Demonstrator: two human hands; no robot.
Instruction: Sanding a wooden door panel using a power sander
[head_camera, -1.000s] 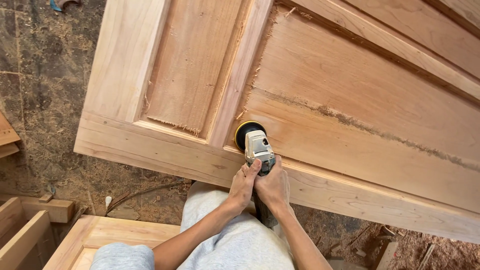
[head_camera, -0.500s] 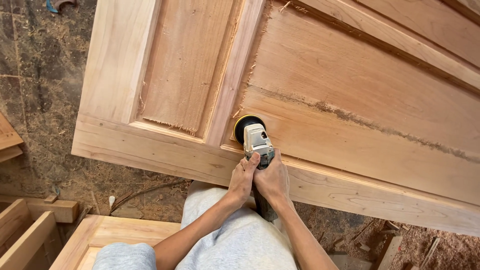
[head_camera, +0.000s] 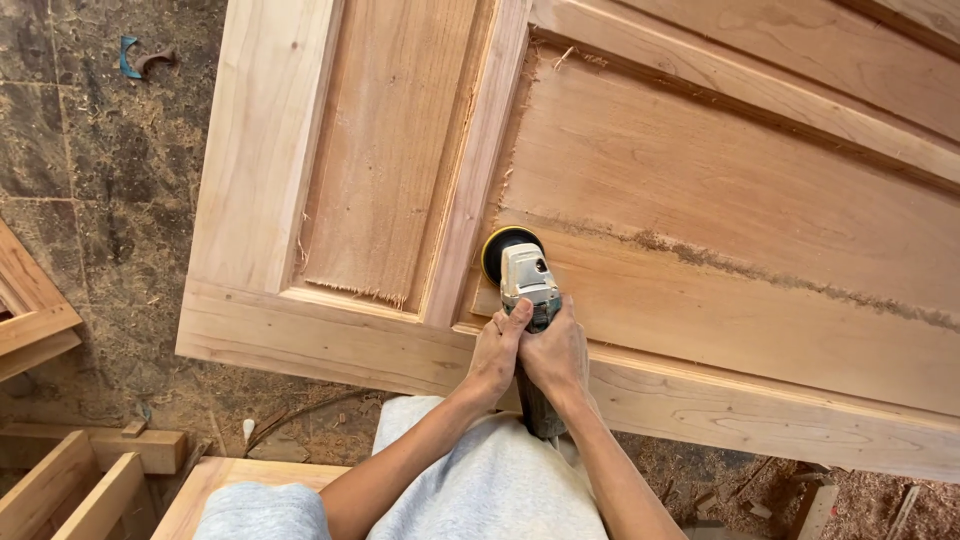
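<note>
Gripping a handheld power sander (head_camera: 527, 290) with both hands, the person leans over a large unfinished wooden door (head_camera: 640, 200) lying flat and filling most of the head view. The left hand (head_camera: 497, 350) is wrapped shut around the tool's body from the left, thumb up along the casing; the right hand (head_camera: 556, 355) is closed around it from the right, the two hands touching each other over the grip. The sander's grey head points away from the person, and its round black and yellow pad (head_camera: 503, 246) sits against the door's big recessed panel, just right of the upright middle rail (head_camera: 478, 170) and just above the door's near edge rail (head_camera: 330, 335). The dark rear end of the tool runs back under the right wrist, past the door's near edge.

A rough dark seam (head_camera: 760, 272) crosses the big panel rightward from the pad. Left of the middle rail is a narrower recessed panel (head_camera: 385, 150) with frayed wood fibres along its lower edge. Below the door's near edge are the person's grey trousers (head_camera: 480, 490), and left of the door a sawdust-strewn floor (head_camera: 100, 200), wooden frame pieces (head_camera: 60, 485) and a small blue scrap (head_camera: 128, 57).
</note>
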